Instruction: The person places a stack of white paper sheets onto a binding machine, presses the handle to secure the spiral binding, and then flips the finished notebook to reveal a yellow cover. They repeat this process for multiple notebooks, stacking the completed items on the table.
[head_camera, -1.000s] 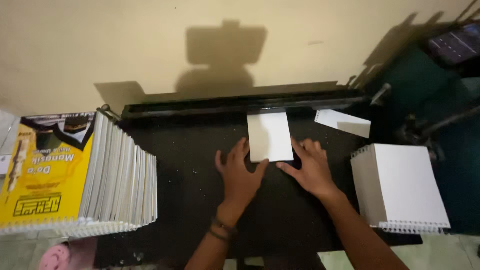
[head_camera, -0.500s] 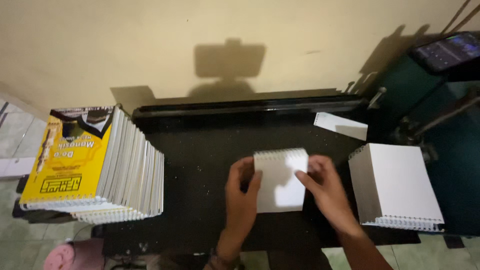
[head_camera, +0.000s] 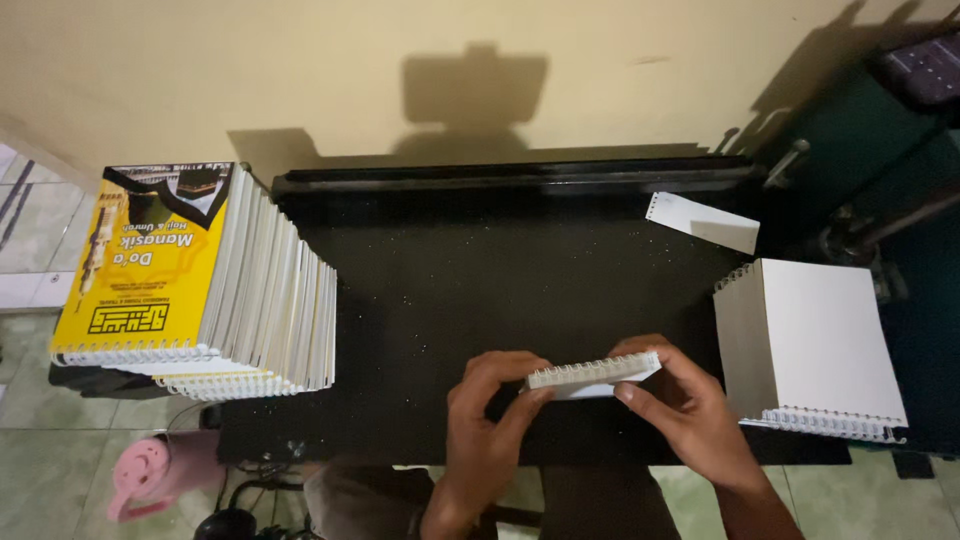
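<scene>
From the head camera, both forearms are cut off by the lower edge of the frame, and the small white comb-bound booklet at lower centre shows mostly its ringed edge, its faces hidden by fingers; the left hand has its grip pinching the booklet's left end and the right hand pinches the right end, just above the black tabletop. A yellow-covered stack of bound booklets fills the left of the frame, a white bound stack sits at the right near the right hand, a loose punched white sheet lies upper right, and a pink jug on the floor at lower left is partly hidden.
</scene>
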